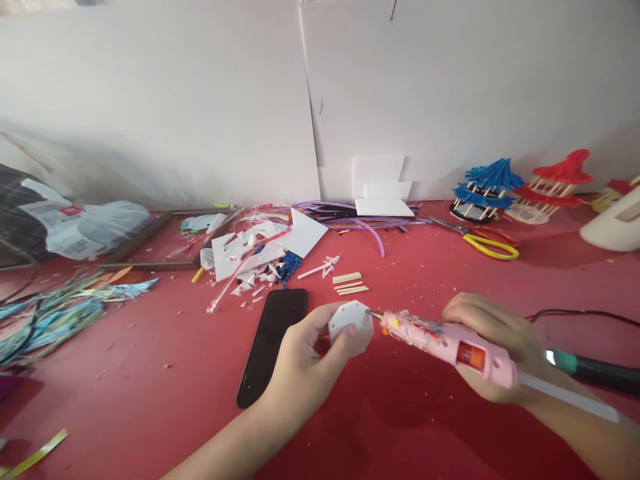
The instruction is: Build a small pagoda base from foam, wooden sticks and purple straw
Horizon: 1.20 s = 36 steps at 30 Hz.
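Observation:
Between the thumb and fingers of my left hand point(310, 360) is a small white many-sided foam board piece point(356, 327) with a few tiny holes near its edge. My right hand point(493, 340) is wrapped round a pink hot glue gun point(440, 340), whose metal tip meets or nearly touches the piece's right edge. A clear glue stick point(567, 397) pokes out of the gun's back end. Just beyond my left hand lie several short wooden sticks point(350, 283) in a row. A black phone point(273, 347) rests left of that hand.
White foam scraps point(250, 257) and purple strips point(330, 212) lie toward the back. Yellow-and-red scissors point(485, 243) lie near the blue-roofed model point(487, 190) and red-roofed model point(553, 187). A green-and-black tool point(595, 370) is by my right wrist. Coloured strips point(55, 317) spread at left.

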### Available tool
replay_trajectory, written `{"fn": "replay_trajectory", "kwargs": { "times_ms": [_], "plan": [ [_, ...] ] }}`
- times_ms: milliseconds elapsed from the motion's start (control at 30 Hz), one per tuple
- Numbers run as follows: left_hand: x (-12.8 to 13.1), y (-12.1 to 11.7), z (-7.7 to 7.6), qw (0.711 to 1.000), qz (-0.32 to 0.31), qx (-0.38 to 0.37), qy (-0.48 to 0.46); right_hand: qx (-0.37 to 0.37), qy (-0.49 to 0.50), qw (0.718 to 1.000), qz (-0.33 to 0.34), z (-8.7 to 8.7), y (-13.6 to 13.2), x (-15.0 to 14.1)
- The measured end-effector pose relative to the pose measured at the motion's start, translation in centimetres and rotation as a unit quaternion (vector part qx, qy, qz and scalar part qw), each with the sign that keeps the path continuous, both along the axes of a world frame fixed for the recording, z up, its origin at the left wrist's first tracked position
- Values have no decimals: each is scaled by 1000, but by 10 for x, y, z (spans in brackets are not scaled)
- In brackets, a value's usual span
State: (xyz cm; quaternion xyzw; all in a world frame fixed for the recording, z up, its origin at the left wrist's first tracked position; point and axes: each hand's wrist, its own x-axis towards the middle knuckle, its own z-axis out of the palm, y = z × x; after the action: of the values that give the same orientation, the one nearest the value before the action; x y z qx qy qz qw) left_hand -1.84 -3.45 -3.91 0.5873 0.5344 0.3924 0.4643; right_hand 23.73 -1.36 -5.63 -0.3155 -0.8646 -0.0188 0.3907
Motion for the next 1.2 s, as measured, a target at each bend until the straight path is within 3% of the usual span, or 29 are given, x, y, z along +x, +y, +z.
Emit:
{"fn": "replay_trajectory", "kwargs": {
  "times_ms": [500, 833, 1200],
  "plan": [
    [0, 2, 0, 1000, 8, 4, 2, 16, -14, 1000, 8, -2, 0, 3],
    [-1, 0, 1, 1000, 4, -21, -22, -44, 27, 999, -1, -6, 0, 3],
    [1, 3, 2, 1000, 3, -10, -2, -5, 8, 1000, -12, 0, 1, 1]
  ]
}}
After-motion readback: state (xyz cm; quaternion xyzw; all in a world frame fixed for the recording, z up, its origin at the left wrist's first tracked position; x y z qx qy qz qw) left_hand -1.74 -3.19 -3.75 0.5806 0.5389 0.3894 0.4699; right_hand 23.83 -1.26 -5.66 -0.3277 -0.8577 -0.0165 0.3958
